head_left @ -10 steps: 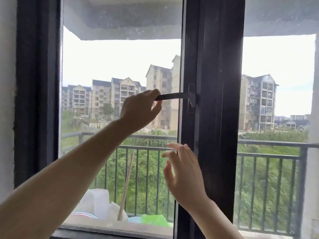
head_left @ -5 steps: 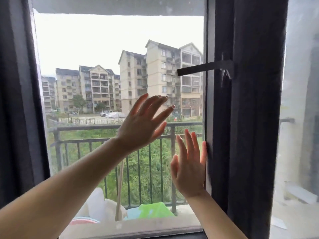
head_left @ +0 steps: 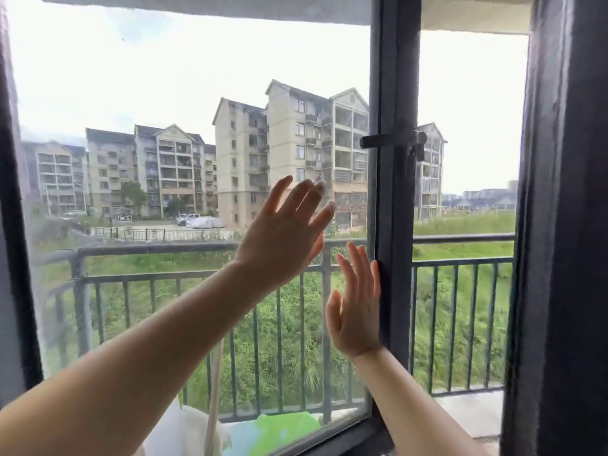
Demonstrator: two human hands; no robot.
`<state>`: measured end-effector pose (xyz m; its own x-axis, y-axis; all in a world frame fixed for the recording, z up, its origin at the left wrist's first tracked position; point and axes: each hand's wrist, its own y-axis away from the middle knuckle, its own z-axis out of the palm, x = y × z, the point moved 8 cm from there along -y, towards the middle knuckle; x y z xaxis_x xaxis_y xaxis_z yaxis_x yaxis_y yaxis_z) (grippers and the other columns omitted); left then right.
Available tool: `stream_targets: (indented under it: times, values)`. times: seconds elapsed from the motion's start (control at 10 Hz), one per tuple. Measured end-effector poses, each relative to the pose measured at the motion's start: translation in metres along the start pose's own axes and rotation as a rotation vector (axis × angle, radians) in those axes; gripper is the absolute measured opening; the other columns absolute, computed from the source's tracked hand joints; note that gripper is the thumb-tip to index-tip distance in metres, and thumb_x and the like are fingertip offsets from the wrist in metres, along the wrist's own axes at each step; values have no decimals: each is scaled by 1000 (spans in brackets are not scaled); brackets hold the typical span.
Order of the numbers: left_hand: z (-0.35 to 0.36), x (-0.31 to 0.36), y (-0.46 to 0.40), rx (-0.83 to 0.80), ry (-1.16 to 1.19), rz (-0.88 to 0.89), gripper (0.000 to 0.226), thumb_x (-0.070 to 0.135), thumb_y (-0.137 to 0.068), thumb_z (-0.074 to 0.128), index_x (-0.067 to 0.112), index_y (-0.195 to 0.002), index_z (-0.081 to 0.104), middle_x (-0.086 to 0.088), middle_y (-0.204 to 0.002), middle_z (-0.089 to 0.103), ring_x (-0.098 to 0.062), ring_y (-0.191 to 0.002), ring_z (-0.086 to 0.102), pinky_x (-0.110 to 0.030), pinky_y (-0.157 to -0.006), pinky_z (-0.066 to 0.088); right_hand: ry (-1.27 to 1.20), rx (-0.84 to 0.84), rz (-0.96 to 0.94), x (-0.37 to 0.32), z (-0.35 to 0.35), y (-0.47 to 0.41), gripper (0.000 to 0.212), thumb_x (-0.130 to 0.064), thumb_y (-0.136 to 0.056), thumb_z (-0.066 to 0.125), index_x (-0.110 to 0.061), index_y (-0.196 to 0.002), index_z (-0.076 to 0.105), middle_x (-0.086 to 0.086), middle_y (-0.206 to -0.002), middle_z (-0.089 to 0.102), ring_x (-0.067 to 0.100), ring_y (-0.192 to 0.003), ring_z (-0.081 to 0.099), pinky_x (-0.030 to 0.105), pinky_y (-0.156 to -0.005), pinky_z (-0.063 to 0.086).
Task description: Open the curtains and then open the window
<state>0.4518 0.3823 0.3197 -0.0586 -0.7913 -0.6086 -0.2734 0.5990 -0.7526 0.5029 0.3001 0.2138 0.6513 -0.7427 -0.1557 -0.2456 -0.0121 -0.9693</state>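
Observation:
The window sash point(head_left: 393, 77), dark-framed, has swung outward, leaving an open gap between it and the fixed frame point(head_left: 566, 225) at the right. Its black handle point(head_left: 388, 139) points horizontally left. My left hand point(head_left: 286, 235) is flat against the glass with fingers spread, holding nothing. My right hand point(head_left: 357, 307) is also open, its fingertips and edge resting on the sash's dark stile just below the handle. No curtain shows in front of the window.
Beyond the glass runs a dark balcony railing point(head_left: 197, 248), with grass and apartment blocks behind. On the balcony floor lie a white container point(head_left: 184, 432), a wooden stick point(head_left: 212, 383) and a green item point(head_left: 279, 429).
My left hand let go of the handle and went flat on the glass. Both hands moved outward with the sash, and the gap at the right widened.

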Motion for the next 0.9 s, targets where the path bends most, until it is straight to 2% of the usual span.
stream_targets:
  times: [0.1, 0.2, 0.3, 0.4, 0.5, 0.6, 0.7, 0.8, 0.9]
  values:
    - [28, -7, -4, -35, -56, -22, 45, 30, -77, 63, 10, -115, 52, -18, -131, 54, -30, -120, 49, -51, -107, 30, -85, -33, 7, 15, 38, -8, 54, -38, -95, 6, -10, -135, 28, 7, -149, 22, 28, -141, 19, 42, -118, 5]
    - [59, -15, -8, -77, -79, -54, 43, 25, -77, 64, 8, -115, 54, -19, -133, 51, -32, -124, 46, -51, -109, 24, -166, -70, 0, 28, 78, -19, 56, -41, -95, 4, -12, -138, 23, 3, -151, 18, 26, -141, 16, 36, -118, 2]
    - [88, -25, -9, -112, -89, -113, 44, 16, -76, 68, 7, -117, 54, -20, -136, 48, -32, -127, 42, -49, -110, 16, -247, -88, -2, 41, 117, -26, 54, -43, -94, 2, -23, -143, 13, -9, -154, 9, 23, -142, 14, 39, -118, 6]
    - [112, -33, -8, -147, -88, -142, 45, 14, -73, 69, 3, -113, 56, -23, -132, 51, -35, -123, 46, -51, -110, 18, -310, -90, -12, 47, 146, -33, 52, -43, -94, 1, -28, -144, 6, -19, -155, -1, 19, -143, 11, 44, -117, 9]
    - [121, -38, -9, -140, -96, -142, 42, 15, -72, 64, 0, -111, 56, -24, -129, 53, -37, -120, 48, -50, -110, 13, -309, -99, -24, 48, 157, -35, 52, -43, -94, -1, -29, -144, 4, -22, -154, -5, 16, -143, 8, 40, -117, 7]
    - [120, -36, -8, -155, -105, -147, 41, 18, -76, 63, 2, -114, 55, -22, -131, 51, -36, -122, 46, -50, -111, 17, -238, -151, -10, 47, 154, -33, 50, -41, -94, 1, -32, -143, -1, -22, -154, -9, 10, -143, 2, 37, -117, 7]
    - [119, -35, -6, -234, -104, -161, 47, 21, -87, 52, 7, -131, 41, -17, -145, 37, -32, -134, 32, -44, -111, 1, -175, -303, 57, 44, 142, -33, 55, -26, -95, 23, -32, -143, -3, -8, -155, -3, 8, -142, -5, 43, -116, 17]
    - [111, -35, -1, -347, 19, -238, 54, 24, -92, 41, 14, -140, 20, -12, -153, 18, -27, -140, 14, -42, -113, -9, -128, -656, 162, 30, 125, -27, 75, -10, -88, 39, -28, -144, -6, -6, -156, -10, 16, -143, -1, 43, -115, 22]
    - [89, -26, 15, -420, 203, -369, 53, 27, -89, 45, 14, -137, 27, -14, -146, 31, -28, -134, 27, -47, -117, 9, -28, -1080, 188, 9, 100, -11, 66, -15, -88, 40, -23, -145, 7, -1, -157, 4, 23, -141, 14, 44, -113, 25]
